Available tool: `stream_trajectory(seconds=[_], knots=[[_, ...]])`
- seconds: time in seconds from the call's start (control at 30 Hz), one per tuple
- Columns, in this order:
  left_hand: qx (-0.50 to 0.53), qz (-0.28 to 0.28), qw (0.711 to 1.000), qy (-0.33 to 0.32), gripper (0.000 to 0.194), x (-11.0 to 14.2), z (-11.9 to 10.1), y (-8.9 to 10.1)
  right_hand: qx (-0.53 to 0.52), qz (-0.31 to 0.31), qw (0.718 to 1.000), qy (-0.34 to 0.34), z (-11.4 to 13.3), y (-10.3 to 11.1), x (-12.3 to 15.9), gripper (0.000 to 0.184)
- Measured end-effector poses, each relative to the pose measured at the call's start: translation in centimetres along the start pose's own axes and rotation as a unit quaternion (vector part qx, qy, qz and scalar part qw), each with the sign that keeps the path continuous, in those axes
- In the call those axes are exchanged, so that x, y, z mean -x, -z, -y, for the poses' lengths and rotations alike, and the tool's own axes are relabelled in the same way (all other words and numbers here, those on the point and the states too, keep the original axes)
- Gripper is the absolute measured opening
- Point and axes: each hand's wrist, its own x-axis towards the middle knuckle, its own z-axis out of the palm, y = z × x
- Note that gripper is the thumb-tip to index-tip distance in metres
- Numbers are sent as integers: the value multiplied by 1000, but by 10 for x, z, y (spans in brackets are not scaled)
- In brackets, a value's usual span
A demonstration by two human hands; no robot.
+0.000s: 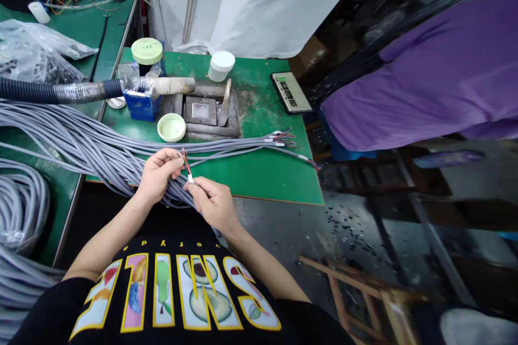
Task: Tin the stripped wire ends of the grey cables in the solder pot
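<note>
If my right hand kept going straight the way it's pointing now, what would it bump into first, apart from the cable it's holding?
Probably your left hand, just beyond the cable end pinched in your right hand. Their relative heights are hard to judge.

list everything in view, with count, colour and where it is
tables: two, green, left and centre
grey cables: many, across both tables, coils at left
held cable: one, grey, white collar, red and dark wires, between the hands
hose: one, black, pale nozzle, over blue box
blue box: one, centre table
round lid: one, pale green, by blue box
dish: one, pale green, before metal tray
tub: one, white, behind tray
metal tray: one, dark, centre table
screen device: one, dark-edged, table's right
clear plastic: count unclear, left table
purple clothing: right
left hand: one, bare, at wires
right hand: one, bare, on held cable
</note>
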Motion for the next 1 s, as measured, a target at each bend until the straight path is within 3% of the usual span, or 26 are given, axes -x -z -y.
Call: stream_trajectory(seconds=[0.3,0.6,1.0], knots=[[-16,31,998,-54,20,3,7,6,-21,11,1000,-12,1,1,0,26],[-4,16,999,-32,11,8,14,5,-32,6,999,-7,1,0,-1,26],[64,-1,993,94,14,9,4,-2,-19,-5,1000,20,-1,-1,-1,24]])
